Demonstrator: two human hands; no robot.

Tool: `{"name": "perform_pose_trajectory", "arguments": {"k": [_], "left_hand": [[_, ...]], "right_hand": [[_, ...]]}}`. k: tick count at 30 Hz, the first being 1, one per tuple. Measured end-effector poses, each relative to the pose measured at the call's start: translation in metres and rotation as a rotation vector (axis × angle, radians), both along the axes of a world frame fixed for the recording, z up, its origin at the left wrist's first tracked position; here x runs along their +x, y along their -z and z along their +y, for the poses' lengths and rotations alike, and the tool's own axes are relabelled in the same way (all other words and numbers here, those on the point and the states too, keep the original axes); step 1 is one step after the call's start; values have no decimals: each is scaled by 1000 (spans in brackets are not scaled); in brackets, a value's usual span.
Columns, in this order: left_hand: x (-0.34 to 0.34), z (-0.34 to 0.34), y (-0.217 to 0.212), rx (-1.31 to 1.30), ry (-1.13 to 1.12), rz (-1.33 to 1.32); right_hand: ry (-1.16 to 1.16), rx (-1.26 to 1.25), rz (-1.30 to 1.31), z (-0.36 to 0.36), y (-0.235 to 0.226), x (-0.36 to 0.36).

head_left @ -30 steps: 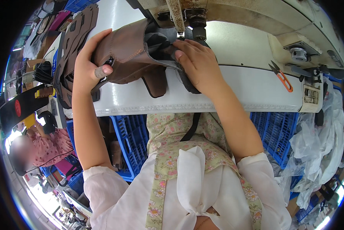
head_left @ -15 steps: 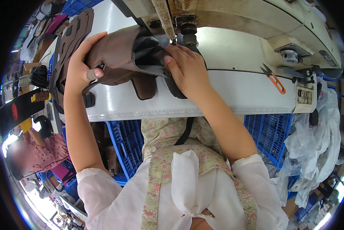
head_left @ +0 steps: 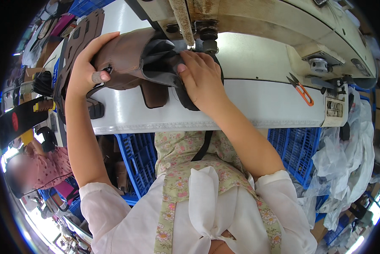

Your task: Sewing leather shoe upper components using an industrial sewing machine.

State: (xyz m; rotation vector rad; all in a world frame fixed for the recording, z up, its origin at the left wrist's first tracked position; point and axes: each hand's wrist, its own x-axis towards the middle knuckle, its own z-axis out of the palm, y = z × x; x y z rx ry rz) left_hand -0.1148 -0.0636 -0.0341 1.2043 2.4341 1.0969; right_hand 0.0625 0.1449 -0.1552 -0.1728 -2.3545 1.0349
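Left hand has its fingers wrapped round the brown leather piece, over the bench beneath the sewing machine; right hand lies across its dark right end, pinching or not, can't tell. Markings: ruler strip along the bench front, dark badge on the machine, red oval mark far left.

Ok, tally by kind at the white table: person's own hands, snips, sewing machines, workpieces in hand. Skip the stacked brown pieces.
Hands: 2 (left hand, right hand)
Orange-handled snips: 1
Sewing machine: 1
Brown workpiece: 1
Total: 5
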Motion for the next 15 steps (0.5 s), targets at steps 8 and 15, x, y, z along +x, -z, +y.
{"name": "perform_pose_trajectory", "arguments": {"k": [8,15], "left_hand": [[-2,2,-3,-28,1,-13],[1,3,-5,-29,-8,-12]], "right_hand": [[17,-1,0,-1,1,-1],[30,10,33,-1,0,0]]}}
